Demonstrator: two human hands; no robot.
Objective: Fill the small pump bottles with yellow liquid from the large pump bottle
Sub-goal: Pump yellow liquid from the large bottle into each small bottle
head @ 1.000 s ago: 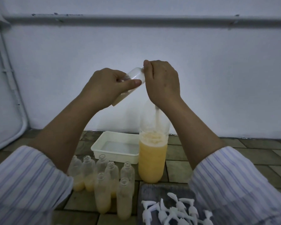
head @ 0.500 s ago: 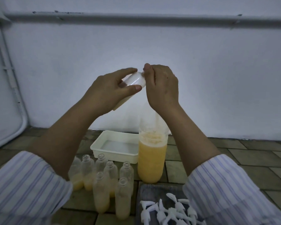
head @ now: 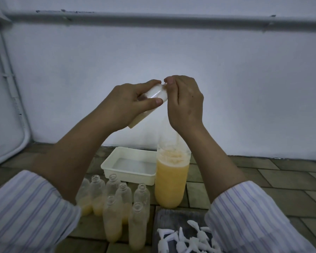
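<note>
My left hand (head: 130, 105) grips a small clear bottle (head: 156, 94), tilted with its mouth to the right and a little yellow liquid at its low end. My right hand (head: 185, 103) is curled at that mouth, pinching the large bottle's pump, which it mostly hides. A faint tube (head: 179, 141) runs from under this hand into the large bottle (head: 170, 183), which stands on the floor about half full of yellow liquid. Several open small bottles (head: 123, 194), partly filled, stand to its left.
A white rectangular tray (head: 130, 167) sits behind the small bottles by the wall. Several white pump heads (head: 190, 240) lie on a dark board (head: 171, 218) at the lower right. A white pipe frame (head: 16, 110) runs down the left side.
Both hands have sunk a little with the small bottle, and its mouth end has tilted lower. The right hand stays at the mouth.
</note>
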